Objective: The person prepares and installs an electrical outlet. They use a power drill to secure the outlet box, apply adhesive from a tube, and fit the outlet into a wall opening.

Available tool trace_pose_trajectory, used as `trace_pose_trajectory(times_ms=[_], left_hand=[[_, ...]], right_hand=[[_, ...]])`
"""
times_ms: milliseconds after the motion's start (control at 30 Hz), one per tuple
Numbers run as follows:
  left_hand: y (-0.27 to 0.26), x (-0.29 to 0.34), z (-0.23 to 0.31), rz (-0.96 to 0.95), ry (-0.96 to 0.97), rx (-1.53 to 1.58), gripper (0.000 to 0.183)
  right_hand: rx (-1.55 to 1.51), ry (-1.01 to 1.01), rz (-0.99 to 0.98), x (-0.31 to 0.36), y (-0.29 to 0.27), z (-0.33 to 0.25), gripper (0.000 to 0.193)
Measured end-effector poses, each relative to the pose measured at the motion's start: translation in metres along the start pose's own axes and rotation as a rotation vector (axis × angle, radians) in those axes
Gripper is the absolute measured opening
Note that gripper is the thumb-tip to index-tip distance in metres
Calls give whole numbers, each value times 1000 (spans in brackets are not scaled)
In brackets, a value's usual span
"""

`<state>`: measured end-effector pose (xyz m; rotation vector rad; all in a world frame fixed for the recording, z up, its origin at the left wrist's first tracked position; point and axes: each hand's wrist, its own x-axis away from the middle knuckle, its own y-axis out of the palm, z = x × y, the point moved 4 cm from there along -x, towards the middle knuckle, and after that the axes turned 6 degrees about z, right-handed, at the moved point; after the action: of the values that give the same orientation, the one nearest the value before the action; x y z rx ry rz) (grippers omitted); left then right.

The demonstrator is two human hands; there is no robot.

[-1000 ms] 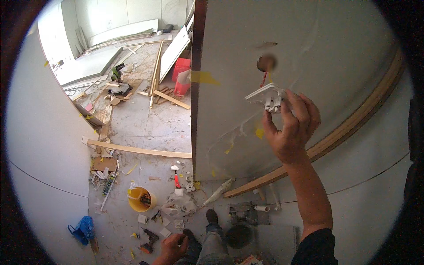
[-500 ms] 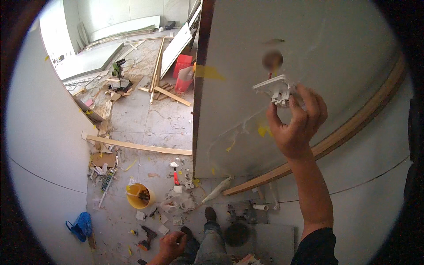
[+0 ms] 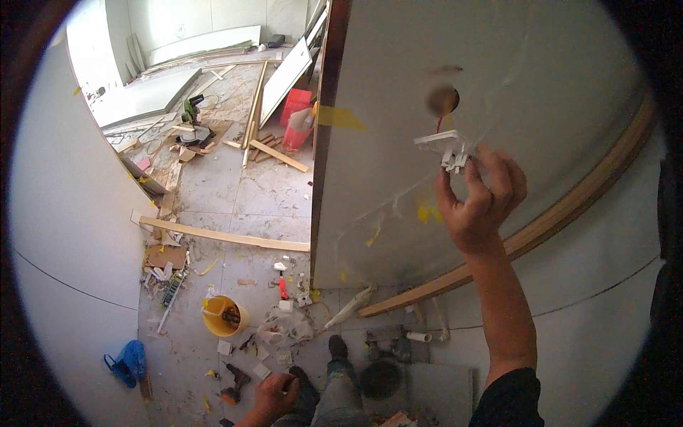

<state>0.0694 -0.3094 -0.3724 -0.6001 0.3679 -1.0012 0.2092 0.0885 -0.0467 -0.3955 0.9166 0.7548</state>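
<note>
My right hand [image 3: 478, 203] is raised before the grey wall panel [image 3: 391, 192], its thumb and fingers pinching a white wall switch or socket [image 3: 449, 151]. The plate is tilted, and its moulded back part shows between my fingertips. A short red wire [image 3: 440, 124] runs from the plate up to a round hole [image 3: 442, 101] in the panel. Low in the view, my left hand [image 3: 274, 400] hangs above my feet with its fingers curled in; whatever they may hold is hidden.
A yellow bucket [image 3: 226, 316], a red-handled hammer [image 3: 282, 281], a drill [image 3: 235, 381] and plastic wrapping [image 3: 284, 329] lie about the floor. A long wooden strip [image 3: 555, 224] crosses the panel's lower edge. Farther off are a saw [image 3: 193, 134], red containers [image 3: 295, 121] and timber [image 3: 277, 154].
My right hand has brought the white plate slightly down and away from the hole, and more of the red wire shows. My left hand has barely moved.
</note>
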Motion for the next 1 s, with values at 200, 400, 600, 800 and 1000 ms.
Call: trace_pose_trajectory(times_ms=[200,400,600,800,1000], left_hand=[[-2,1,2,25,-11,27,14],[-6,0,8,-25,-5,-58,15],[-33,-6,44,-170,-88,-41,24],[-27,5,30,-103,-54,-3,24],[-34,2,46,-183,-133,-24,26]], right_hand=[[-3,-24,24,1,1,1,50],[47,-91,-60,-7,-3,4,50],[26,-141,-58,-8,-3,10,51],[12,-113,-96,-9,-3,10,52],[-51,-98,-131,-6,-5,17,53]])
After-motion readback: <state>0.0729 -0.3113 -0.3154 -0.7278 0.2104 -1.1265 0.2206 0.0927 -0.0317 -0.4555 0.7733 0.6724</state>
